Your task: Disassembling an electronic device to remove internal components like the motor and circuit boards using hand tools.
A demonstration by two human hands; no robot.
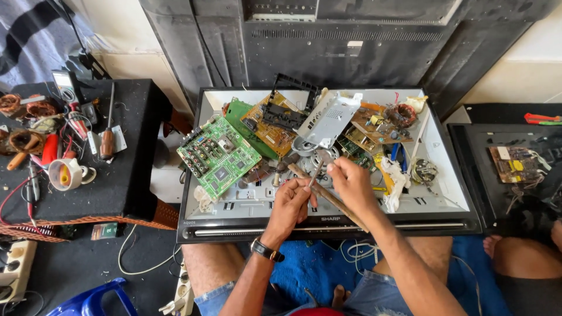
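The left hand point(291, 202) is curled closed around a wooden-handled brush point(325, 193), whose long handle runs down to the right beneath the right hand point(351, 182). The right hand pinches a thin metal tool point(317, 172) between its fingertips. Both hands sit above the white back of a flat television panel point(445, 202), just beside a green circuit board point(218, 155) and a grey metal bracket point(328, 120).
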